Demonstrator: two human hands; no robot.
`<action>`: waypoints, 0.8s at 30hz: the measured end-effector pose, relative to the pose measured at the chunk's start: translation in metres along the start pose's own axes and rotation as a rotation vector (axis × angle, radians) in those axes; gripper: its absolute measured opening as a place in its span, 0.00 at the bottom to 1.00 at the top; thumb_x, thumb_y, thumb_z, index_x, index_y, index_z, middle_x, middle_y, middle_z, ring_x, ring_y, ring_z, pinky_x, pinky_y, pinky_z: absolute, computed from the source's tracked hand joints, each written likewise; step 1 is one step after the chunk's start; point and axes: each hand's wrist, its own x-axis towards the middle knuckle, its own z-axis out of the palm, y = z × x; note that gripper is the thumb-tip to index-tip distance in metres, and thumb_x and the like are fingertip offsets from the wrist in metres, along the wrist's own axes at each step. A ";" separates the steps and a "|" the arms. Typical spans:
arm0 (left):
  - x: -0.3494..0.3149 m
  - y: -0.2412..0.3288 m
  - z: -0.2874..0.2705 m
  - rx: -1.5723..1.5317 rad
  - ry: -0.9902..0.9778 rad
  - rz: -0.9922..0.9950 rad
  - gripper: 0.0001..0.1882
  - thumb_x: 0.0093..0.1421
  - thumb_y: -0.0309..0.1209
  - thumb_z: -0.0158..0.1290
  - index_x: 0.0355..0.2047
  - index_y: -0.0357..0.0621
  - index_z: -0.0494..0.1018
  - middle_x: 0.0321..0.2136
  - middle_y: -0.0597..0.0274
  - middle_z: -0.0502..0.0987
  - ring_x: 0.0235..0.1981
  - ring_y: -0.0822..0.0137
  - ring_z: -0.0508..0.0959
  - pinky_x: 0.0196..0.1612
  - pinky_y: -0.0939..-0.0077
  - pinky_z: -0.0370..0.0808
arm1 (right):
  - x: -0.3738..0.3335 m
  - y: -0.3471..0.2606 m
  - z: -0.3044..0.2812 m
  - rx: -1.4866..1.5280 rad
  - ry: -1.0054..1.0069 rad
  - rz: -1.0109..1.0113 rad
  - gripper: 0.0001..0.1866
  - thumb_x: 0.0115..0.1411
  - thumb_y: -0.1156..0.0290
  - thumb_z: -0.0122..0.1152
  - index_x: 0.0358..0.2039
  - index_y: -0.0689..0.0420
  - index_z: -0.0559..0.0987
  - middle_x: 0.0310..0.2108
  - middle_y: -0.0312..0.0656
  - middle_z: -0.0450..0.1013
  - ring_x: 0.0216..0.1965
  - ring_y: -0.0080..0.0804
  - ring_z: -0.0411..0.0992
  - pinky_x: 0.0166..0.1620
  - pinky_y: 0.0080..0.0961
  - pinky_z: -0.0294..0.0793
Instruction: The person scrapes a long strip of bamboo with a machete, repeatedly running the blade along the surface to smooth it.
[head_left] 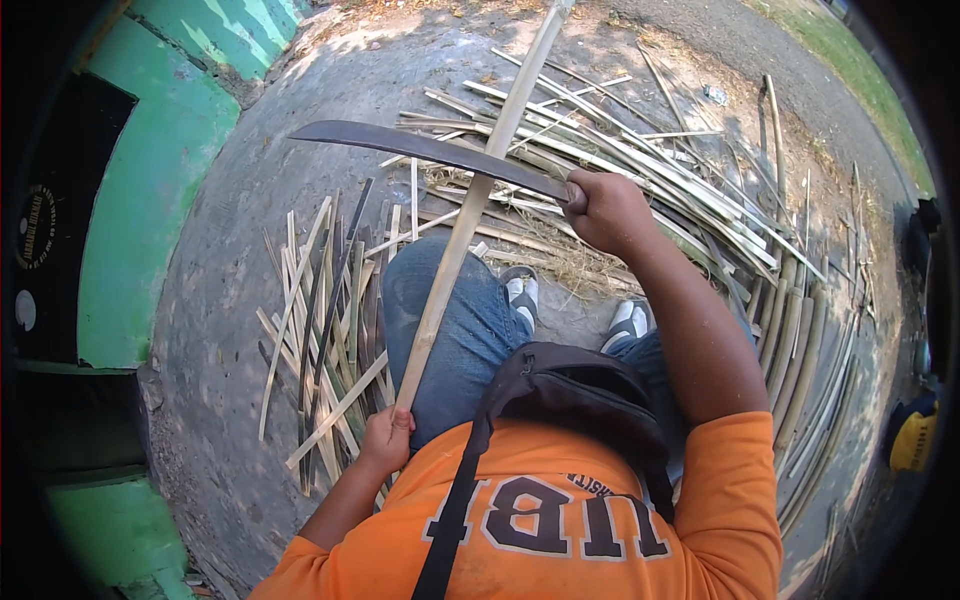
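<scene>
My right hand [612,212] is closed round the handle of a machete [430,150], whose long dark blade points to the left. The blade lies across a pale bamboo strip [455,245], over its upper part; whether its edge has bitten in, I cannot tell. My left hand [388,437] grips the strip's lower end, beside my left thigh. From there the strip slants up and away, past my knee, to the top of the view. Both of my knees are bent, in blue jeans [425,290].
Many split bamboo strips [640,165] lie piled ahead of my feet. Shorter pieces [310,330] are heaped at my left. Long bamboo poles [795,350] lie at the right. A green wall [140,220] stands at the far left. A black bag [580,400] rests on my lap.
</scene>
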 end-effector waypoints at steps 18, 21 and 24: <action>-0.002 0.002 0.003 0.016 0.016 0.008 0.33 0.77 0.53 0.39 0.26 0.37 0.74 0.18 0.55 0.73 0.20 0.59 0.76 0.28 0.66 0.71 | -0.011 -0.032 -0.002 -0.047 -0.139 -0.096 0.04 0.58 0.67 0.58 0.30 0.52 0.79 0.25 0.50 0.76 0.31 0.56 0.77 0.36 0.52 0.75; -0.002 0.007 0.001 0.008 0.026 0.008 0.33 0.77 0.54 0.39 0.26 0.37 0.74 0.18 0.54 0.73 0.20 0.59 0.76 0.28 0.65 0.72 | -0.013 -0.047 -0.006 -0.070 -0.224 -0.162 0.05 0.57 0.68 0.59 0.28 0.54 0.77 0.23 0.52 0.75 0.29 0.57 0.76 0.35 0.54 0.75; 0.000 0.010 -0.001 0.011 0.030 0.027 0.34 0.77 0.55 0.39 0.26 0.38 0.74 0.18 0.55 0.73 0.21 0.59 0.77 0.29 0.66 0.72 | -0.005 -0.029 0.002 -0.078 -0.235 -0.027 0.03 0.55 0.66 0.62 0.27 0.49 0.81 0.26 0.47 0.79 0.33 0.52 0.79 0.38 0.49 0.77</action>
